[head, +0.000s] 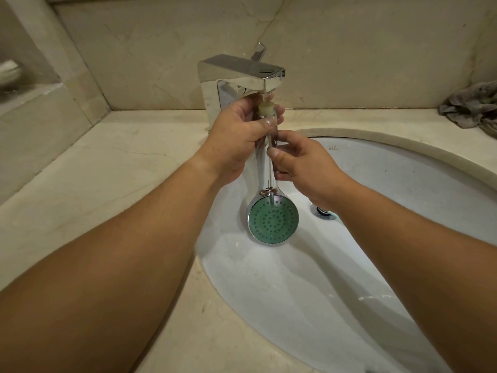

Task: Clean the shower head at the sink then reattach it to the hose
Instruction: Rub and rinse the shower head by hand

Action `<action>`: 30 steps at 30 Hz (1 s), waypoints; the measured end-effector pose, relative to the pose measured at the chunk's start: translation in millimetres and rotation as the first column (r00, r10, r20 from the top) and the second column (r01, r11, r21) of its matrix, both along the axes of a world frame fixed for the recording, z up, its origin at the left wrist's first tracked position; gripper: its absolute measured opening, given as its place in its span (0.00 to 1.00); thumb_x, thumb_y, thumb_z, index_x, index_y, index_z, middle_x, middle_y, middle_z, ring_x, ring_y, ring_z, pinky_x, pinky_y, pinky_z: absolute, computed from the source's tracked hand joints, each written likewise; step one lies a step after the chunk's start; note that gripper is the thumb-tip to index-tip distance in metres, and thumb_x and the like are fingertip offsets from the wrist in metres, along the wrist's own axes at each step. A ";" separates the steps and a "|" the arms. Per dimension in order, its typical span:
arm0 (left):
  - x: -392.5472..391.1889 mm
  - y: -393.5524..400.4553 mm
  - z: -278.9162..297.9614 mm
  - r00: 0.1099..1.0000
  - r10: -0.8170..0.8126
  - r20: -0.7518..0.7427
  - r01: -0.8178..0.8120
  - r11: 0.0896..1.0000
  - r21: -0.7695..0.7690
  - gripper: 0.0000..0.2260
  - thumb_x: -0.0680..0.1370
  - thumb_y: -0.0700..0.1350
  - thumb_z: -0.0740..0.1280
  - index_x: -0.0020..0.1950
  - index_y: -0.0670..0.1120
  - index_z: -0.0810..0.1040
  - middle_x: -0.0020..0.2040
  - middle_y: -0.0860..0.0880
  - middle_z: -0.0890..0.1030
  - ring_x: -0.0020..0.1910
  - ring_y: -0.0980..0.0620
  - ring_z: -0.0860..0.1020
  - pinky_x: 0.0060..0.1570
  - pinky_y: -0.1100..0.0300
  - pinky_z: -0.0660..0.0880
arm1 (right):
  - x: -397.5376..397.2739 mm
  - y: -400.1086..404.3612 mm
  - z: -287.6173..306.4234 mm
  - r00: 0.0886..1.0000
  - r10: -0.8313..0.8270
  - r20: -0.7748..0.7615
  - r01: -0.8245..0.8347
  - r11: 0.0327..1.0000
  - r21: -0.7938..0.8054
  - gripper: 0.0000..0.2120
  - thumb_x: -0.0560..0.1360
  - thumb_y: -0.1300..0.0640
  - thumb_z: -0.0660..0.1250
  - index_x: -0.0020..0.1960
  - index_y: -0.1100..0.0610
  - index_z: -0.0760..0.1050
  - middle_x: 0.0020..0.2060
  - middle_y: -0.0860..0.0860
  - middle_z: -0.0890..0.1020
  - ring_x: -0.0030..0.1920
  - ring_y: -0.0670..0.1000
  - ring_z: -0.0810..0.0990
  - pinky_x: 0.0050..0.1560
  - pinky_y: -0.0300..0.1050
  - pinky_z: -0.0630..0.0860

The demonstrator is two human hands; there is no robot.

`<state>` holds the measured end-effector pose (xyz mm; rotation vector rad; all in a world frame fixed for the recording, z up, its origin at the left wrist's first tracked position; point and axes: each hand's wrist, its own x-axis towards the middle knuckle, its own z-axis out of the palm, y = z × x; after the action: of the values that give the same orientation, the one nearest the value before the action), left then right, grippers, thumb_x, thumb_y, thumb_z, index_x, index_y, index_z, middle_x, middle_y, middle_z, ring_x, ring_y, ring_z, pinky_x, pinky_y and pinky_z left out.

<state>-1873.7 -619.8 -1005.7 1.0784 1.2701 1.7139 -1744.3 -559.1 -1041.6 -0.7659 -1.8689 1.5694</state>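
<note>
A chrome shower head (273, 222) with a green spray face hangs face toward me over the white sink (403, 184). Its handle points up, with the pale threaded end right under the spout of the chrome faucet (242, 76). My left hand (239, 141) grips the upper handle near that end. My right hand (301, 162) holds the handle lower down, thumb on its front. A thin stream of water runs from the spout onto the threaded end. No hose is in view.
Beige marble counter (107, 184) surrounds the basin, with a marble backsplash behind. A crumpled grey cloth (473, 106) lies at the back right corner. The sink drain (322, 211) shows just below my right wrist.
</note>
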 end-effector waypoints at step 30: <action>-17.8 -36.6 17.0 0.989 0.018 -0.149 -0.051 0.975 -0.218 0.09 0.76 0.30 0.69 0.51 0.42 0.81 0.50 0.44 0.87 0.46 0.46 0.85 0.50 0.52 0.83 | 67.1 40.6 -14.1 0.762 0.270 0.589 -0.208 0.963 -0.173 0.20 0.69 0.69 0.74 0.57 0.54 0.78 0.55 0.57 0.83 0.56 0.59 0.82 0.59 0.59 0.80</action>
<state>-1891.5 -656.4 -988.7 1.0695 1.5401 1.4982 -1677.2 -518.5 -1055.7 -1.2343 -2.4439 1.7110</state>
